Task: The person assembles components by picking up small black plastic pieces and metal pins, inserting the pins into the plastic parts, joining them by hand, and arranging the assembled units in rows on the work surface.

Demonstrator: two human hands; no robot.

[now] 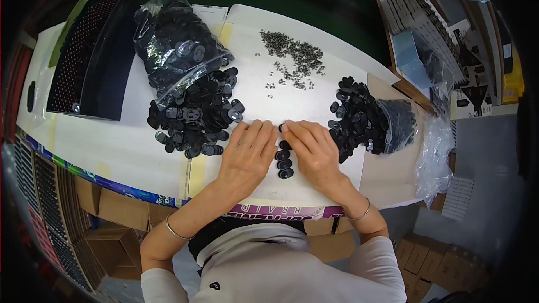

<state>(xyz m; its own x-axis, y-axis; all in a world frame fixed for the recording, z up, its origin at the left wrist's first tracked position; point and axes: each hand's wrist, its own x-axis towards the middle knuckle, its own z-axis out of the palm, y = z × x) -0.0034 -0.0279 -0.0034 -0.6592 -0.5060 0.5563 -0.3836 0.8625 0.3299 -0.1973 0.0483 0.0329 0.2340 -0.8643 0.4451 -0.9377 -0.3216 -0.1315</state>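
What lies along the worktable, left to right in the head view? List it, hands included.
Dark box, left black pile, left hand, short row of black pieces, right hand, right black pile, crumpled clear plastic.

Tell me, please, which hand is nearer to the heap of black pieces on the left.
Left. The left hand is just right of the heap; the right hand is farther right, mostly beyond the row of black pieces.

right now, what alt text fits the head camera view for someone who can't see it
A person's left hand and right hand flank a short row of small black pieces on a white table. A left heap and a right heap of black parts lie outside the hands, with tiny metal parts scattered farther back.
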